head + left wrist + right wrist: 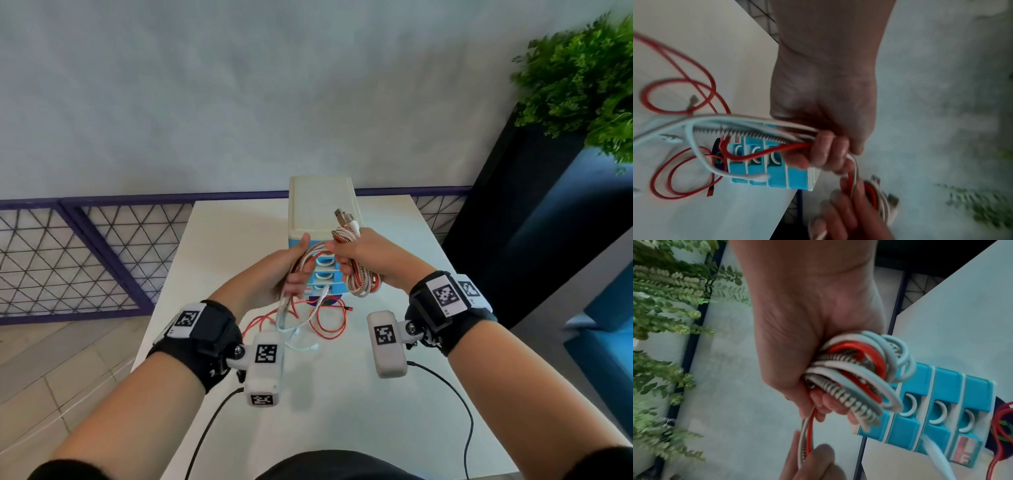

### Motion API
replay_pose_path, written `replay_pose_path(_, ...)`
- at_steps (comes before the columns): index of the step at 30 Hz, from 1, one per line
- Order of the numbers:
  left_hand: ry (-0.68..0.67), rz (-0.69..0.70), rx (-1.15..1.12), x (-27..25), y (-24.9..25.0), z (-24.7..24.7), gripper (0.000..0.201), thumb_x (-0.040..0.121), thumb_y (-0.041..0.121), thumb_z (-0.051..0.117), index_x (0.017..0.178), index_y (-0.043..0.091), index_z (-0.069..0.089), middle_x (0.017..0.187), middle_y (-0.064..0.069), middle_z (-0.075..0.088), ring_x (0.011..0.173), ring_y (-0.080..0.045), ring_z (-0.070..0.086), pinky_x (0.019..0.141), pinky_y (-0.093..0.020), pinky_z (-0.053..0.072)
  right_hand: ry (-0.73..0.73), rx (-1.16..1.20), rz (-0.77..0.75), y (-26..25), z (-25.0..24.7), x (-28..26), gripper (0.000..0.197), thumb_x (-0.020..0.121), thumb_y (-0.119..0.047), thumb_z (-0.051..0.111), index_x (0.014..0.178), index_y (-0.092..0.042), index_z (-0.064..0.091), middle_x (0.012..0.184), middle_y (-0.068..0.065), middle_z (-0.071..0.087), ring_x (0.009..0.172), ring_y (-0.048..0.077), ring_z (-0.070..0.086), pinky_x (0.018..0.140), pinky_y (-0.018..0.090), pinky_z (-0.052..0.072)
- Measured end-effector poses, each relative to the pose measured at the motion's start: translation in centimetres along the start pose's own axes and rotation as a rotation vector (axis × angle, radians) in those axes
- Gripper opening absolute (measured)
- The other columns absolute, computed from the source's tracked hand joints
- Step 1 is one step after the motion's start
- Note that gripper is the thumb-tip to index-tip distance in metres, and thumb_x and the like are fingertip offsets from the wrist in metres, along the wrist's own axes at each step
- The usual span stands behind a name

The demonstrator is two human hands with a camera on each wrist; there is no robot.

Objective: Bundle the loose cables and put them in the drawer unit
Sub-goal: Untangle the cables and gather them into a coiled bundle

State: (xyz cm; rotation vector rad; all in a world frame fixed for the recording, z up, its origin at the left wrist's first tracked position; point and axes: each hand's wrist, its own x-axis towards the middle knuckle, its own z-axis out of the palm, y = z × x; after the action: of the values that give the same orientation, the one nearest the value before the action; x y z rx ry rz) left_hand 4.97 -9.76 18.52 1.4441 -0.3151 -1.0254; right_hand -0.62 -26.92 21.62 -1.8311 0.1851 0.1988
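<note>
The right hand (363, 255) clasps the coiled cables (361, 281) while the left hand (286, 274) pinches their loose strands to feed more loops, both above the worktop (394, 411) before the closed drawer unit (320, 205).

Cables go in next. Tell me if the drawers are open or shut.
Shut: all the blue fronts of the drawer unit sit flush, none pulled out. Both hands are on the cables.

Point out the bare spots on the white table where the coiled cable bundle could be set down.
Bare: the white table left of the blue-and-white plastic drawer unit, the strip on its right up to the table edge, and the near stretch between the forearms. Crowded: directly before the drawers, where loose red and white cables sprawl beneath the left hand and right hand.
</note>
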Motion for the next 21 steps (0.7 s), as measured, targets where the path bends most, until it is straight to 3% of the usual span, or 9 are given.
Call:
replay_pose_path(3,-0.198,-0.098,-0.172,-0.5,-0.2,-0.7,0.052,0.093,0.058,0.030,0.063,0.018,0.045,0.044,0.008,0.031,0.035,-0.006,0.028,0.051,-0.022,0.041,-0.008,0.090,0.001,0.9,-0.6,-0.1,0.020,0.093,-0.018,0.061,0.078,-0.010,0.050,0.059,0.002,0.048,0.048,0.011,0.049,0.051,0.024,0.049)
replay_pose_path(6,-0.336,-0.098,-0.222,-1.0,-0.7,-1.0,0.048,0.097,0.051,0.027,0.071,0.017,0.049,0.052,0.007,0.038,0.044,-0.009,0.037,0.066,-0.027,0.047,-0.009,0.196,-0.005,1.5,-1.0,0.1,0.022,0.093,-0.018,0.061,0.076,-0.012,0.048,0.062,0.003,0.046,0.052,0.012,0.048,0.055,0.026,0.048)
replay_pose_path(9,-0.363,-0.020,-0.214,-1.4,-1.3,-0.9,0.037,0.098,0.038,0.028,0.079,0.017,0.053,0.060,0.006,0.043,0.053,-0.011,0.043,0.082,-0.032,0.047,-0.018,0.294,-0.004,2.0,-1.3,0.1,0.024,0.093,-0.020,0.061,0.074,-0.014,0.048,0.062,0.002,0.045,0.053,0.012,0.047,0.055,0.025,0.047)
replay_pose_path(11,-0.308,0.038,-0.177,-1.4,-1.2,-0.4,0.033,0.099,0.034,0.030,0.079,0.018,0.051,0.060,0.006,0.042,0.052,-0.010,0.042,0.080,-0.032,0.044,-0.017,0.364,0.010,2.2,-1.2,0.1,0.026,0.093,-0.027,0.060,0.074,-0.015,0.049,0.063,0.001,0.043,0.053,0.010,0.047,0.054,0.022,0.046)
replay_pose_path(16,0.044,0.277,0.063,-1.0,-0.8,2.6,0.032,0.101,0.033,0.030,0.080,0.016,0.046,0.060,0.006,0.040,0.049,-0.011,0.037,0.055,-0.025,0.037,-0.060,0.379,0.047,2.0,-0.1,0.4,0.043,0.094,-0.051,0.046,0.081,-0.011,0.057,0.064,0.001,0.046,0.054,0.010,0.051,0.055,0.020,0.048)
replay_pose_path(19,0.202,0.399,0.264,-1.0,-0.5,4.2,0.031,0.101,0.033,0.031,0.079,0.016,0.044,0.062,0.003,0.042,0.044,-0.013,0.039,0.043,-0.020,0.033,-0.151,0.371,0.030,1.9,0.5,0.3,0.067,0.090,-0.066,0.032,0.078,-0.005,0.059,0.066,0.010,0.062,0.059,0.018,0.062,0.066,0.029,0.053)
replay_pose_path(21,0.246,0.408,0.342,-1.0,-0.4,5.0,0.030,0.101,0.032,0.031,0.077,0.018,0.041,0.062,0.001,0.042,0.041,-0.011,0.039,0.040,-0.018,0.030,-0.175,0.367,0.049,1.8,0.8,0.4,0.089,0.078,-0.080,0.033,0.087,0.004,0.062,0.076,0.021,0.063,0.066,0.026,0.063,0.073,0.036,0.053)
